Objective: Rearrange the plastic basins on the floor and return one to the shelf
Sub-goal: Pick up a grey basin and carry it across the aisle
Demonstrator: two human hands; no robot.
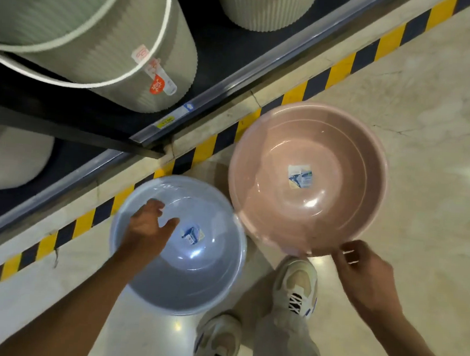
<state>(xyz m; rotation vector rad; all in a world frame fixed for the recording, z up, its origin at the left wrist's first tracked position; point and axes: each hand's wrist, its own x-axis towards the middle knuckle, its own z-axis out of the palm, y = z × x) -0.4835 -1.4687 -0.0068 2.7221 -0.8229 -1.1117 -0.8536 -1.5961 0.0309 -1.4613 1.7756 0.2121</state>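
At ten to eleven o'clock in the view, ribbed pale grey-green tubs (pixel 105 29) are stood on the dark shelf (pixel 226 52), a slot presumably being kept there for the basin that is to be returned; a price label strip (pixel 171 119) is fixed along the shelf edge, and yellow and black hazard tape (pixel 344 70) is run diagonally along the floor (pixel 441 109) just below it. The blue basin (pixel 177 246) is set upright on the floor at seven o'clock, close against the tape, its rim touching or nearly touching that of its neighbour; it is seen to be glossy, round and smooth-walled, with a small printed sticker at the centre of its bottom. The left hand (pixel 148 226) is held over its bowl with the fingers (pixel 169 224) spread apart and nothing clasped, judged to be poised either to steady or to take the basin. The pink basin (pixel 307 180) is laid at the centre right, around three o'clock of the blue one, likewise open upward, shiny, stepped inside and labelled at the bottom. At its near rim, around five o'clock, the right hand (pixel 361 263) is placed with the fingers curled and slightly parted, close to the rim; whether the rim is actually pinched cannot be told through the blur. The person's shoes (pixel 298 285) are planted just below the two basins.
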